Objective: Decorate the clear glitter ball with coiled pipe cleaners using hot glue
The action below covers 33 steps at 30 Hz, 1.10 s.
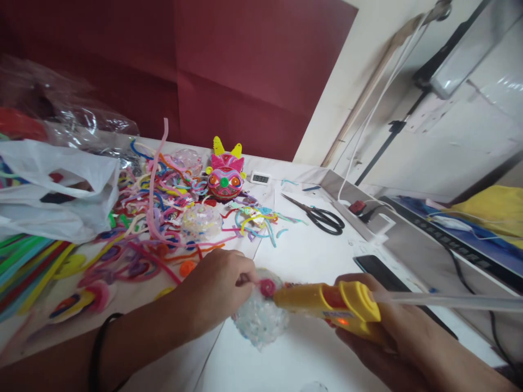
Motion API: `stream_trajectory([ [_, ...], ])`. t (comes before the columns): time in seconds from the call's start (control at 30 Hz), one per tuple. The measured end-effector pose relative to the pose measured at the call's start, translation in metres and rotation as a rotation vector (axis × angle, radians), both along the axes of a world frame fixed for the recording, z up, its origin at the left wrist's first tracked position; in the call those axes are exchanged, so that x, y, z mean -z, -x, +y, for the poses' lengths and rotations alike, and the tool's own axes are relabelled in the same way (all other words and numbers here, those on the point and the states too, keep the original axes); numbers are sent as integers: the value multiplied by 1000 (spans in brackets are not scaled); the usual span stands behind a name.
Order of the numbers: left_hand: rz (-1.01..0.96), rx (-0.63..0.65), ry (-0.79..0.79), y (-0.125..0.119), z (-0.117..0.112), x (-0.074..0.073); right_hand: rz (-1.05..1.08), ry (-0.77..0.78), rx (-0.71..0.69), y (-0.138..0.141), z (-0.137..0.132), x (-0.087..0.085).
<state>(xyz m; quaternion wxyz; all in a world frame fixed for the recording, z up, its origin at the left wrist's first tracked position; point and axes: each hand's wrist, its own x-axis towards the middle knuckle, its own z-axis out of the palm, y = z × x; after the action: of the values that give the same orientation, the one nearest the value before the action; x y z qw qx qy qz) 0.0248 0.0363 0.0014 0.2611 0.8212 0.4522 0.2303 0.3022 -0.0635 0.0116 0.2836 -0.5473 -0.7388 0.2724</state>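
My right hand (392,321) is closed around a yellow and orange glue gun (327,305) with a clear glue stick (445,300) out its back. Its nozzle points left at a small pink coiled disc (267,287). My left hand (218,288) pinches that disc against a clear, speckled ball (257,321) lying on the white table (302,256). A black band is on my left wrist.
A heap of coloured pipe cleaners (163,201) covers the left of the table, with a pink and yellow craft head (224,177) behind it. Black scissors (322,218), a phone (376,269), a small digital display (260,178) and white plastic bags (57,185) lie around.
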Motion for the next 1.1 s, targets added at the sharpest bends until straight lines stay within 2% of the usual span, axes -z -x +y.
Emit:
stream_trajectory([
  [0.03,2,0,2,0,0,0,112,60,86,-6,-3,11],
  [0.07,5,1,2,0,-1,0,184,168,89,-10,-6,19],
  [0.13,4,5,3,1,-1,0,232,181,155,-11,-5,25],
  [0.23,-4,6,9,1,-1,0,206,334,189,6,3,12],
  [0.37,-5,-4,-7,0,0,0,397,342,315,30,12,-4],
  [0.57,22,-6,6,-1,-1,-2,589,482,228,17,18,8],
  [0.67,16,-10,2,0,-1,-2,617,491,254,4,22,12],
  [0.83,17,-7,13,-1,-1,-1,555,460,351,-6,29,17],
  [0.93,24,2,4,-1,-1,0,447,418,379,-11,33,25],
  [1.0,23,11,-6,0,-2,0,316,362,408,-16,34,31],
  [1.1,21,27,-28,1,-3,1,-25,124,442,-21,32,38],
])
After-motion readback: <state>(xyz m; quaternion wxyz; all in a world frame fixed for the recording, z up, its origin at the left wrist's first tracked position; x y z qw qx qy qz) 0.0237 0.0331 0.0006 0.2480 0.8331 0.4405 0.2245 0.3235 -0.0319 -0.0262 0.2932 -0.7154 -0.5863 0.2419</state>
